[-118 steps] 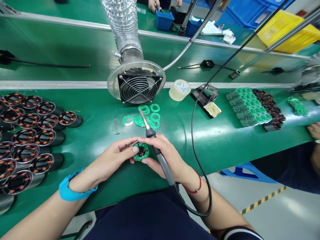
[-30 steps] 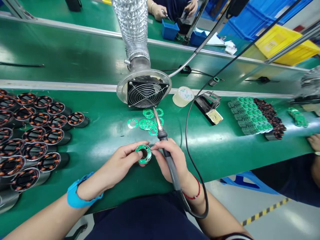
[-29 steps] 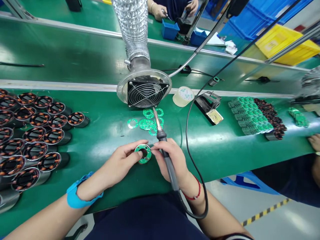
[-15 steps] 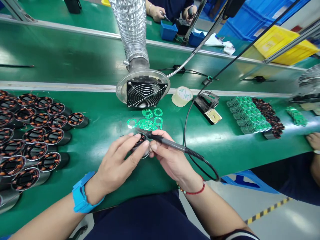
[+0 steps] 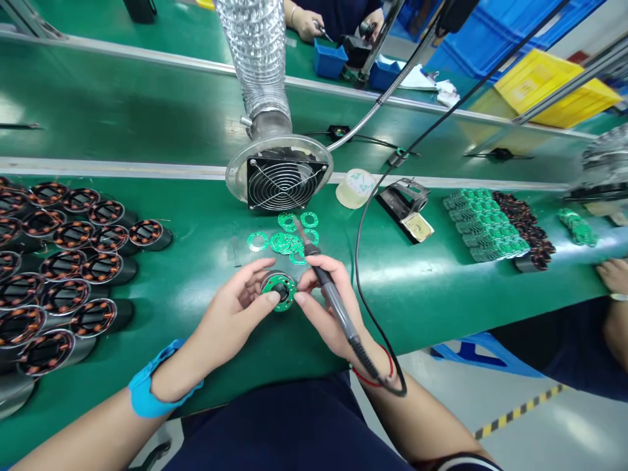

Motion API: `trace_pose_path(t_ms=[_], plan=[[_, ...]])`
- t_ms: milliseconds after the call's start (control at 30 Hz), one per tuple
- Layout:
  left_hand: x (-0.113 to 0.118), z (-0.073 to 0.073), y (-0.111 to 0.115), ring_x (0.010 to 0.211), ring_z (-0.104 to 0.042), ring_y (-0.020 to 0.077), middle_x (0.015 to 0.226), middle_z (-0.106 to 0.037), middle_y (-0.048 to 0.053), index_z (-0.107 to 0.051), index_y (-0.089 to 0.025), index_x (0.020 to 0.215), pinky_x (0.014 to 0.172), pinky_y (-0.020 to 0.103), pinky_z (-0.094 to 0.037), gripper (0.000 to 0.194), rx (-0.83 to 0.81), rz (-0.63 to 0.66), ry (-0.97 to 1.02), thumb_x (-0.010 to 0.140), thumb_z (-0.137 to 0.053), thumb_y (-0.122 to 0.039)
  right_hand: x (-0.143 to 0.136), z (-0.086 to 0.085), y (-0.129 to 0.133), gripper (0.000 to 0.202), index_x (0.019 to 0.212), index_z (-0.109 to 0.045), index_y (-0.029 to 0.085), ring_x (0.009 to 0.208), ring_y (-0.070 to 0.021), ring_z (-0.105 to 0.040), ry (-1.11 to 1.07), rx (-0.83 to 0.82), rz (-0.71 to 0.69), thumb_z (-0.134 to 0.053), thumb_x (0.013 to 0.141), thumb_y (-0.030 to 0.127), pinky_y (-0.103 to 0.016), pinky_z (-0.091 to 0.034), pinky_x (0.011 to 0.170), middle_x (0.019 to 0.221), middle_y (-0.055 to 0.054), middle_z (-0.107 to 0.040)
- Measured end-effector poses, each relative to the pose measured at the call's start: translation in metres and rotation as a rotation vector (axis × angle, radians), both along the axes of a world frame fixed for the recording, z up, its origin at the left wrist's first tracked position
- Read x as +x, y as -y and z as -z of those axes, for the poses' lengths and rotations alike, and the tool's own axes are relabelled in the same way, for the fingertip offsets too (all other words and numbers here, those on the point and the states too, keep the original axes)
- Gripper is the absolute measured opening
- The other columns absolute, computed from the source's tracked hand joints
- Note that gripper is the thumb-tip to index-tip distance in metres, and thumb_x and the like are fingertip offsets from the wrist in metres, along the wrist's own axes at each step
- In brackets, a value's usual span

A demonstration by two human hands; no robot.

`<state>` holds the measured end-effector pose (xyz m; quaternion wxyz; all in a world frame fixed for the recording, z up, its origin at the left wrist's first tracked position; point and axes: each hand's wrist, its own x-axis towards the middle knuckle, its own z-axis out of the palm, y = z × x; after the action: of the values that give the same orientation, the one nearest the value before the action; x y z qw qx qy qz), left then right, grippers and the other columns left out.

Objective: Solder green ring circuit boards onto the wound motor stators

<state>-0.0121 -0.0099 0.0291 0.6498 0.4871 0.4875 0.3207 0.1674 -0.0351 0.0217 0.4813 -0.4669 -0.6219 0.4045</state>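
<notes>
Green ring board (image 5: 282, 306), dark-centred, facing up; soldering iron (image 5: 335, 299) slanted alongside, tip forward.

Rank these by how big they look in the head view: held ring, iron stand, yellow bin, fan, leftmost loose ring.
Largest to smallest:
1. Yellow bin
2. Fan
3. Iron stand
4. Held ring
5. Leftmost loose ring

Held ring may be nearer the camera, so the rings' true sizes could match.

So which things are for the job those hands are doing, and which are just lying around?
For the job, I think:
green ring board, in the left hand
soldering iron, in the right hand
loose green rings
iron's stand
copper-wound cylinders

Probably just lying about:
pale roll
yellow bin
</notes>
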Motion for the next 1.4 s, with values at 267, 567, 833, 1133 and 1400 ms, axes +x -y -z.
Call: trace_pose_path(t_ms=[267,567,833,1133,1400], plan=[[-0.001,-0.004,0.0,0.1,-0.058,0.0197,0.102,-0.065,0.003,-0.061,-0.021,0.105,0.082,0.03,-0.045,0.025,-0.241,0.072,0.199,0.085,-0.06,-0.036,-0.007,0.006,0.002,0.055,0.134,-0.039,0.03,0.114,-0.0245,-0.064,0.178,0.268,-0.124,-0.066,0.088,0.019,-0.043,-0.053,0.095,0.123,-0.009,-0.064],[0.001,-0.003,-0.001,0.074,-0.059,0.014,0.082,-0.061,-0.002,-0.055,-0.02,0.102,0.069,0.028,-0.047,0.02,-0.268,0.154,0.115,0.085,-0.055,-0.029,-0.005,-0.004,-0.002,0.043,0.13,-0.043,0.031,0.094,-0.021,-0.068,0.231,0.306,-0.06,-0.061,0.092,0.02,-0.039,-0.054,0.085,0.106,-0.004,-0.07],[0.002,-0.01,-0.004,0.073,-0.058,0.0156,0.075,-0.057,-0.003,-0.052,-0.021,0.092,0.065,0.029,-0.047,0.017,-0.149,0.217,-0.024,0.084,-0.053,-0.035,-0.018,0.008,0.0,0.032,0.116,-0.048,0.031,0.067,-0.0154,-0.056,0.266,0.337,0.163,-0.052,0.092,0.01,-0.031,-0.047,0.064,0.081,0.002,-0.059],[-0.004,-0.007,-0.004,0.061,-0.059,0.0126,0.07,-0.058,-0.002,-0.056,-0.019,0.086,0.056,0.025,-0.041,0.022,-0.438,0.218,0.221,0.083,-0.061,-0.04,0.0,-0.003,-0.004,0.042,0.128,-0.044,0.031,0.087,-0.0185,-0.064,0.283,0.322,-0.086,-0.056,0.093,0.013,-0.034,-0.052,0.076,0.1,-0.003,-0.067],[-0.004,-0.005,-0.003,0.062,-0.058,0.0156,0.071,-0.06,0.0,-0.055,-0.019,0.093,0.059,0.029,-0.045,0.025,-0.317,0.286,0.076,0.084,-0.055,-0.043,0.005,0.001,-0.003,0.028,0.115,-0.051,0.029,0.065,-0.0185,-0.05,0.599,0.554,-0.078,-0.048,0.093,0.011,-0.031,-0.042,0.06,0.071,0.001,-0.054]])
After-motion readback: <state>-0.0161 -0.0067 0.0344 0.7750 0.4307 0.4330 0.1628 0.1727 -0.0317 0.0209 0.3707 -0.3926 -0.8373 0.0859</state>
